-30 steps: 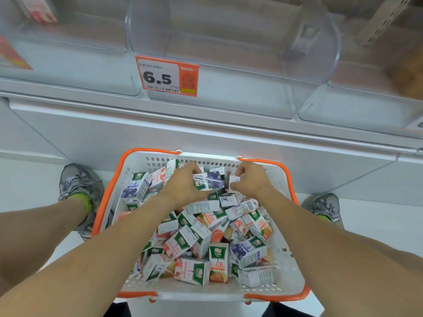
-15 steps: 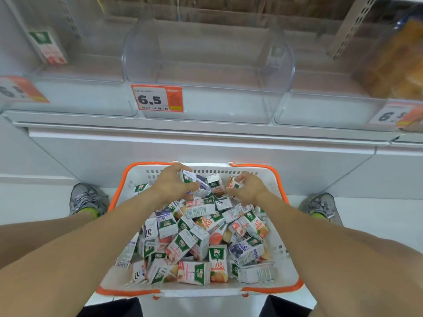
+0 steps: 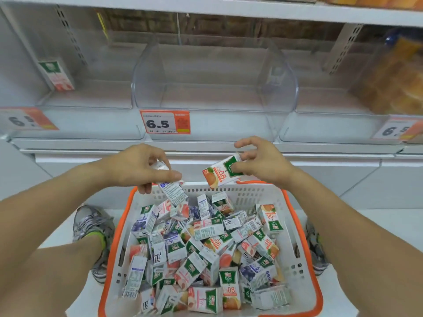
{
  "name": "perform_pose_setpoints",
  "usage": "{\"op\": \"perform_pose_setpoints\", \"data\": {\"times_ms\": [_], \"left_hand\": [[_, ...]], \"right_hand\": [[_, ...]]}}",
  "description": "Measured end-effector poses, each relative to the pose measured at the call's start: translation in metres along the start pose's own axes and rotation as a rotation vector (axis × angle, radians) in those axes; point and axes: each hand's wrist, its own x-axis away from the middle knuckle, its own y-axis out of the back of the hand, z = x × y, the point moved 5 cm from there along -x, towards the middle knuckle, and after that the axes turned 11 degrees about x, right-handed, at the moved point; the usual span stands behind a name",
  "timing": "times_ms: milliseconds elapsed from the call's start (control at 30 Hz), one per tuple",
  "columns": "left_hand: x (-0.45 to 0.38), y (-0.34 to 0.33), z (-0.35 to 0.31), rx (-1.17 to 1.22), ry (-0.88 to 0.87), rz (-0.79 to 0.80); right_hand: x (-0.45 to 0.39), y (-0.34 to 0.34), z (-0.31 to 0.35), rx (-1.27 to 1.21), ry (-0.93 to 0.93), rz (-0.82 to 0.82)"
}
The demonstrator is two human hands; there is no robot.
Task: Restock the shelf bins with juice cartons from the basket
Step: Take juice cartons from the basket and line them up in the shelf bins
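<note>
Head view, looking forward and down. The person stands over a white basket (image 3: pixel 295 259) with orange trim, set on the floor between the shoes and heaped with small juice cartons (image 3: pixel 206 243) lying at all angles. The left hand (image 3: pixel 139 168) pinches a white and blue carton (image 3: pixel 174 193) between thumb and curled fingers, its lower end hanging just above the basket's far rim. The right hand (image 3: pixel 261 163) grips an orange-printed carton (image 3: pixel 220 173) by one end, thumb and lower fingers closed on it, the index finger lifted free. Both cartons are clear of the heap and held tilted, probably because each was taken as it lay. Above them the middle clear bin (image 3: pixel 215 97) stands empty behind a price tag (image 3: pixel 164 122) reading 6.5; its low front likely lets cartons be dropped in from there. The left bin (image 3: pixel 84 104) holds one upright carton (image 3: pixel 56 75).
</note>
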Motion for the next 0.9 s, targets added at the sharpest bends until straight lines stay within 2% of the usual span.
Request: {"op": "perform_pose_setpoints", "data": {"times_ms": [133,333,400,633,800,900], "left_hand": [[0.007,0.017,-0.013,0.189,-0.189,-0.121],[0.012,0.031,-0.020,0.509,-0.363,-0.279],[0.009,0.039,-0.018,0.646,-0.369,-0.315],[-0.004,0.054,-0.015,0.943,-0.376,-0.387],[-0.006,0.062,-0.014,0.988,-0.417,-0.378],[-0.008,0.066,-0.016,0.995,-0.429,-0.389]], "right_hand": [[0.012,0.004,0.064,-0.097,0.207,0.071],[-0.009,0.016,0.158,-0.235,0.510,-0.195],[-0.038,0.020,0.180,-0.237,0.537,-0.265],[-0.191,-0.012,0.194,0.197,0.298,-0.293],[-0.260,-0.037,0.202,0.551,0.391,-0.309],[-0.279,-0.042,0.194,0.647,0.409,-0.372]]}}
